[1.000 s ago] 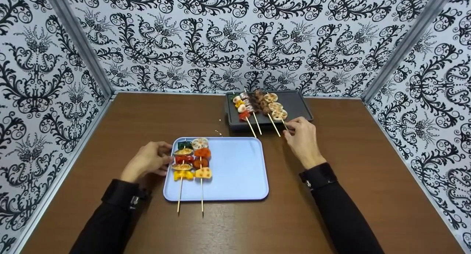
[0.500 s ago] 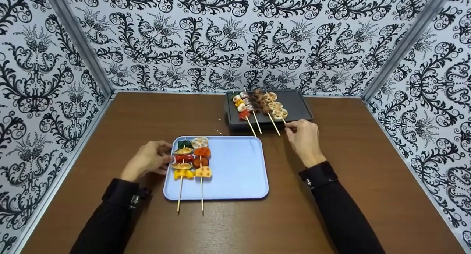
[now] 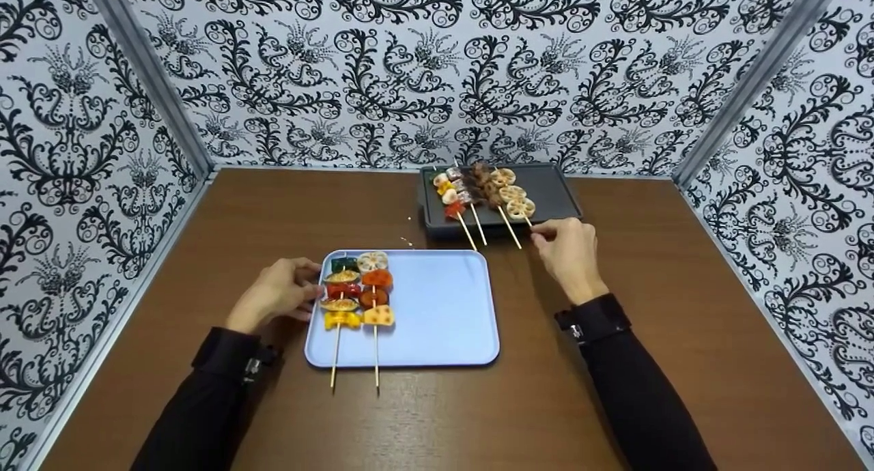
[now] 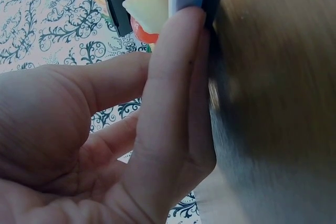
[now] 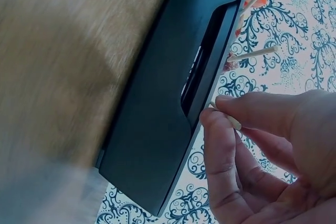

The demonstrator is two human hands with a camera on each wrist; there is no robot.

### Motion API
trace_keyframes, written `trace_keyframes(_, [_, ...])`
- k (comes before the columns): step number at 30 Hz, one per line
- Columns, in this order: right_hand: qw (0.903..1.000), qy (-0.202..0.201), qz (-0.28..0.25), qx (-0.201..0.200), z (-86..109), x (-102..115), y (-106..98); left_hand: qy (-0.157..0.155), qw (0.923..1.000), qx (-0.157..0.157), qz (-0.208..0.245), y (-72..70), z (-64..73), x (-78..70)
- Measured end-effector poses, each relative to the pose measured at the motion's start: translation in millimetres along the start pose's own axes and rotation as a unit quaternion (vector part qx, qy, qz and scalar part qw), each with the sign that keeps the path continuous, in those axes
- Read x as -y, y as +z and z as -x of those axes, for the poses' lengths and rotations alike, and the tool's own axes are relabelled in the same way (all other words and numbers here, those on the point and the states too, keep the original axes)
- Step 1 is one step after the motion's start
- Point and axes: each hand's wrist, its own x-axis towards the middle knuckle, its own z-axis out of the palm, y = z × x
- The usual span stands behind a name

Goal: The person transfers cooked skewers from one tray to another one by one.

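Observation:
In the head view, my right hand [image 3: 570, 256] pinches the stick end of a lotus root skewer [image 3: 517, 196] at the front edge of a dark grill plate [image 3: 546, 188]. Thumb and index finger meet on that stick [image 5: 233, 121] in the right wrist view. The lotus slices lie on the plate. My left hand [image 3: 276, 293] rests at the left rim of a pale blue tray [image 3: 444, 307], its fairly straight fingers [image 4: 170, 66] against the tray's side. Two vegetable skewers lie on the tray's left half, a yellow-ended one [image 3: 341, 293] and one topped with lotus root [image 3: 375, 287].
To the left of the lotus root on the grill plate lie a meat skewer [image 3: 485, 181] and other skewers, one with a red piece [image 3: 453, 211]. Their sticks jut over the front edge towards the tray. Small crumbs [image 3: 407, 241] dot the brown table [image 3: 437, 416]. Patterned walls enclose the back and sides.
My right hand has shifted slightly to the right, its fingertips now at the end of the lotus root skewer's stick. The left hand and the tray have stayed in place.

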Motion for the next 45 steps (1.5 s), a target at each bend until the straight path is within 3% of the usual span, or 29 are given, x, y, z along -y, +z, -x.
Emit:
trace_keyframes(9, [0.9995, 0.025, -0.001, 0.020, -6.1, 2.8, -5.3, 0.011, 0.9999, -0.001, 0.011, 0.3, -1.1, -1.4])
trace_keyframes(17, [0.9980, 0.038, -0.006, 0.051, -9.6, 3.0, -8.1, 0.000, 0.9999, -0.003, 0.012, -0.3, -0.9, -2.2])
trace_keyframes(28, [0.9862, 0.098, -0.074, 0.111, -10.1, 0.7, -7.4, -0.002, 0.9999, -0.002, 0.017, 0.6, 0.0, 0.3])
trace_keyframes(38, [0.9873, 0.102, -0.082, 0.090, -9.8, -6.3, -4.6, 0.009, 0.9998, -0.009, 0.015, 1.6, 1.7, 1.8])
trace_keyframes(45, [0.9854, 0.107, -0.087, 0.099, -10.5, -7.0, -4.9, 0.006, 0.9999, -0.010, 0.011, 2.5, 0.9, 1.6])
